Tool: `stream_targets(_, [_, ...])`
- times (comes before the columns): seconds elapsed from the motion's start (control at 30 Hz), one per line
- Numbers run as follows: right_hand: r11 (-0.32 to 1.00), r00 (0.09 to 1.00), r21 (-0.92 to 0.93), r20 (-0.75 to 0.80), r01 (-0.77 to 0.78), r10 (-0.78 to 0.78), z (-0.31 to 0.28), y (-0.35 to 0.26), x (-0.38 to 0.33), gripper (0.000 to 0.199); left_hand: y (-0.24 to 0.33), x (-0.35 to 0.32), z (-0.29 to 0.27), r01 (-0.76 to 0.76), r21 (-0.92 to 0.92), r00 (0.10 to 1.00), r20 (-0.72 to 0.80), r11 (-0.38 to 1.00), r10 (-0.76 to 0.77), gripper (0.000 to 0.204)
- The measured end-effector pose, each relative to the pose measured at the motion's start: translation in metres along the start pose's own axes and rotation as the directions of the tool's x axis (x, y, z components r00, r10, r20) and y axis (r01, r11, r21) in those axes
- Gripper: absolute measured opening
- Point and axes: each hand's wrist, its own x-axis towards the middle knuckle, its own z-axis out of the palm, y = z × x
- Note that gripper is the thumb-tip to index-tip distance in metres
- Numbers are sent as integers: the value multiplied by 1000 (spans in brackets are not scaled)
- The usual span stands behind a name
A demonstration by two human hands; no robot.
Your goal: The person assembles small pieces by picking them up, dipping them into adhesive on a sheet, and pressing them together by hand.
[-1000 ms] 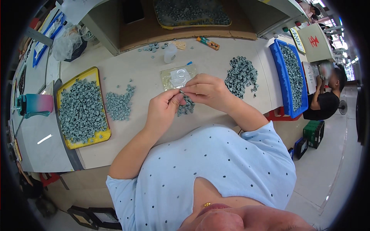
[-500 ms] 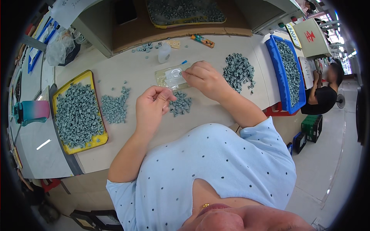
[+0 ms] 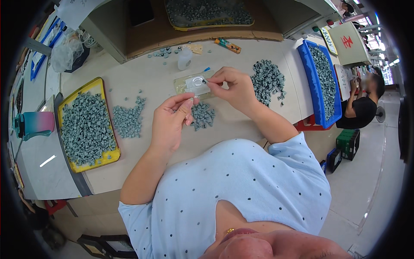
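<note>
My right hand point(image 3: 236, 90) pinches a small dark piece point(image 3: 205, 81) between thumb and forefinger, at the right side of a clear plate point(image 3: 180, 87) with a white ring-shaped part on it. My left hand point(image 3: 169, 123) is closed in a pinch near the plate's lower edge; what its fingertips hold, if anything, is too small to make out. Just right of the left hand lies a small heap of grey-green pieces point(image 3: 203, 115). A larger heap of darker pieces point(image 3: 267, 81) sits beyond my right hand, and a paler heap point(image 3: 128, 118) to the left.
At the left, a yellow tray point(image 3: 114, 157) is full of grey-green pieces, beside a teal-and-pink bottle point(image 3: 39, 123). A blue tray point(image 3: 311, 88) of pieces stands at the right edge. A whitish bottle point(image 3: 184, 59) and an orange-and-green tube point(image 3: 228, 45) stand and lie farther back.
My right fingers have shifted slightly, and the dark piece now shows at their tips. My left fingers have risen a little and stretched out more toward the plate.
</note>
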Motion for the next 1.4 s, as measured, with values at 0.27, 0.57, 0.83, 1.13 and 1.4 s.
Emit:
stream_targets(0.27, [464,774,646,345,-606,531,-3,-9,0,7,-2,1,1,-75,29,997,-27,997,76,14])
stream_targets(0.57, [989,995,115,-49,94,-88,15,-20,-9,12,-1,-2,7,54,-50,998,-16,997,-55,27])
stream_targets(0.83, [879,872,-73,-113,470,-476,23,-16,-7,19,2,-6,10,114,-100,993,-16,988,-116,30])
stream_targets(1.13, [842,840,-96,-68,531,-538,24,-19,-7,19,3,-9,11,118,-63,993,-14,991,-119,31])
stream_targets(1.4, [844,836,-81,-117,529,-536,32,-18,-9,19,-9,-12,17,-102,100,988,-102,990,113,30])
